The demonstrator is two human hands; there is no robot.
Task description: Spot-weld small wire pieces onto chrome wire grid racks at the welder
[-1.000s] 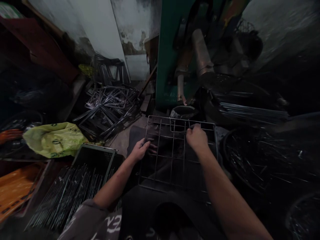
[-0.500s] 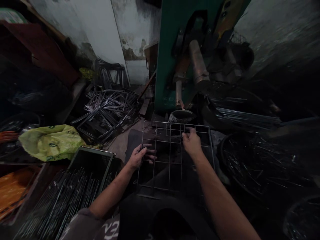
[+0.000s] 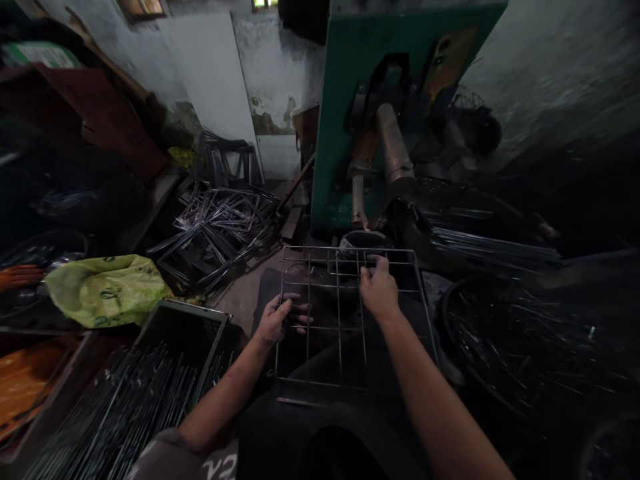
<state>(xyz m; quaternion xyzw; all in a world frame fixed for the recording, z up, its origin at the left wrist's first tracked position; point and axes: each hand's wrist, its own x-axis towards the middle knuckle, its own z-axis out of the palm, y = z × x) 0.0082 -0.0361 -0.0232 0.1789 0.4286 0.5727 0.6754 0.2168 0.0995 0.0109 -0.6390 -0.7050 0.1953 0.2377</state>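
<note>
A rectangular metal wire grid [image 3: 339, 293] lies tilted over my lap, its far edge close to the machine's lower electrode. At its left side, my left hand [image 3: 281, 319] grips the outer wire between thumb and fingers, with the fingers showing through the openings. My right hand [image 3: 379, 287] is closed on the wires near the far right part, where a small rectangular wire piece sits against the grid. Right before the grid stands a green machine [image 3: 340, 133] with two copper-coloured cylindrical arms [image 3: 395, 143], one above the other.
A pile of wire frames [image 3: 220, 220] lies at the left back. Nearer are a crate [image 3: 220, 333] beside many metal rods [image 3: 125, 407] and a yellow sack [image 3: 107, 290]. On the right stands a round basin [image 3: 450, 333] of short wire pieces. Another person's hand [image 3: 23, 277] shows far left.
The view has tipped upward slightly, so the surroundings sit lower in the picture. Both hands keep their hold on the grid, which has barely shifted.
</note>
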